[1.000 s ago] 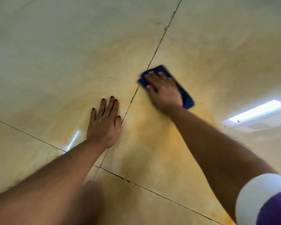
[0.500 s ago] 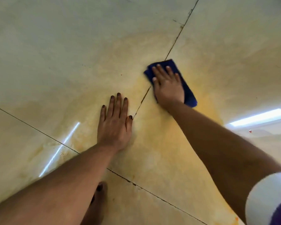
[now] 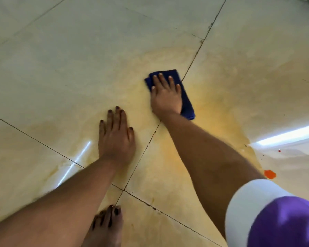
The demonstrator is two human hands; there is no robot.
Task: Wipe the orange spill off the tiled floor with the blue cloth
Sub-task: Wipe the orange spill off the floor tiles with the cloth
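A folded blue cloth [image 3: 187,104] lies flat on the cream tiled floor [image 3: 64,68], just left of a grout line. My right hand [image 3: 165,95] presses down on it with straight, spread fingers and covers most of it. My left hand [image 3: 116,134] rests flat on the floor a little nearer and to the left, fingers straight, holding nothing. A thin orange smear [image 3: 216,122] spreads over the tiles around both hands. A thick bright orange blob [image 3: 270,174] sits at the right, beside my right upper arm.
My bare foot [image 3: 105,227] stands on the floor at the bottom, under my left forearm. Dark grout lines cross near it. A ceiling light's reflection [image 3: 285,135] glares on the tile at the right edge. Small red specks lie near that reflection.
My right hand has slid the blue cloth left across the grout line onto the neighbouring tile. My left hand stays planted. The view has tilted down, showing my foot and the orange blob.
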